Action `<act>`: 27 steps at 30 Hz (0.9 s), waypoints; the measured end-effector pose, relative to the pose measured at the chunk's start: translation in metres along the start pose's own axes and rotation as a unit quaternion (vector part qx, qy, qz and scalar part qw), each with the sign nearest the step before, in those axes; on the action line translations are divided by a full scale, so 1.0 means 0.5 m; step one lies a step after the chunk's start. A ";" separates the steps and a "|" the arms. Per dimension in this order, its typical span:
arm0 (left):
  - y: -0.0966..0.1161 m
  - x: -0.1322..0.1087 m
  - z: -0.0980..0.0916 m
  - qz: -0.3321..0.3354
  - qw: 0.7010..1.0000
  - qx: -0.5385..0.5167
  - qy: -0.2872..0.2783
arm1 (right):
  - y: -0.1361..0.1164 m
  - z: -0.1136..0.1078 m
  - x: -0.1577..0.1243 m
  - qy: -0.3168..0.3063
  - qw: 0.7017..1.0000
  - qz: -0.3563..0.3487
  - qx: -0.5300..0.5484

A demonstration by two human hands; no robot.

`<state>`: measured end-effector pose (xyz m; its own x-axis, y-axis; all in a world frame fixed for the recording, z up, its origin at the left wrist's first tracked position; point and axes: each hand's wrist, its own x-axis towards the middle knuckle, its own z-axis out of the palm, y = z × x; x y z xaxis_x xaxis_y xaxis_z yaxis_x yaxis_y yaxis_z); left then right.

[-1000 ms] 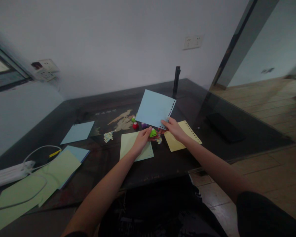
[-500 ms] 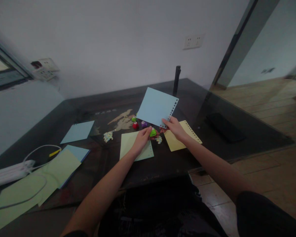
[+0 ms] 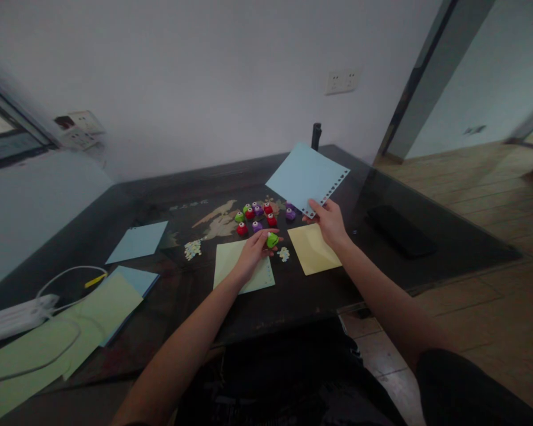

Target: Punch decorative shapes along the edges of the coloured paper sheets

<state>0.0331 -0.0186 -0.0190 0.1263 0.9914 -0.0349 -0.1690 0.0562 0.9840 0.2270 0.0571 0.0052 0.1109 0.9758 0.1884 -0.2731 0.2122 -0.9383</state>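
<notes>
My left hand (image 3: 254, 251) is closed around a small green craft punch (image 3: 272, 239), above a pale green sheet (image 3: 228, 260) lying on the table. In my right hand (image 3: 331, 222) a light blue sheet of paper (image 3: 308, 174) is pinched at its near corner and raised over the table. Punched holes run along that sheet's right edge. A yellow sheet (image 3: 308, 248) lies below my right hand, partly hidden by the forearm. Behind my left hand stands a cluster of red (image 3: 242, 229), green and purple punches (image 3: 290, 213). Small paper cut-outs (image 3: 283, 254) lie beside the green sheet.
Another heap of cut-outs (image 3: 193, 249) sits left of the green sheet. Further left are a blue sheet (image 3: 137, 241), stacked papers (image 3: 111, 302) and a white power strip (image 3: 15, 321) with a cable. A dark flat object (image 3: 400, 231) lies at right; a black post (image 3: 316, 136) stands behind.
My right hand has carried the blue sheet right and away from the green punch, uncovering the cluster of punches behind. The left hand keeps the punch, nearly in place.
</notes>
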 end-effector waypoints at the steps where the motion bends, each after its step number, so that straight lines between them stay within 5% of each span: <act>1: 0.000 -0.001 0.001 -0.013 1.000 -0.013 -0.007 | -0.003 -0.004 0.004 0.009 1.000 -0.007 0.003; 15: 0.040 -0.018 0.029 0.050 0.979 0.195 -0.040 | -0.022 -0.020 0.015 0.035 0.999 -0.034 0.024; 20: 0.049 0.019 0.056 0.124 0.923 0.353 -0.087 | -0.032 -0.018 0.010 0.029 0.999 -0.036 0.025; 27: 0.044 0.132 0.084 0.192 0.832 0.519 -0.044 | -0.043 -0.019 0.006 0.023 0.998 -0.035 0.043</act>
<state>0.0789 0.0433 0.0077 0.3374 0.8973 0.2848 0.7158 -0.4410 0.5414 0.2422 0.0552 0.0232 0.1764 0.9552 0.2375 -0.3430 0.2858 -0.8948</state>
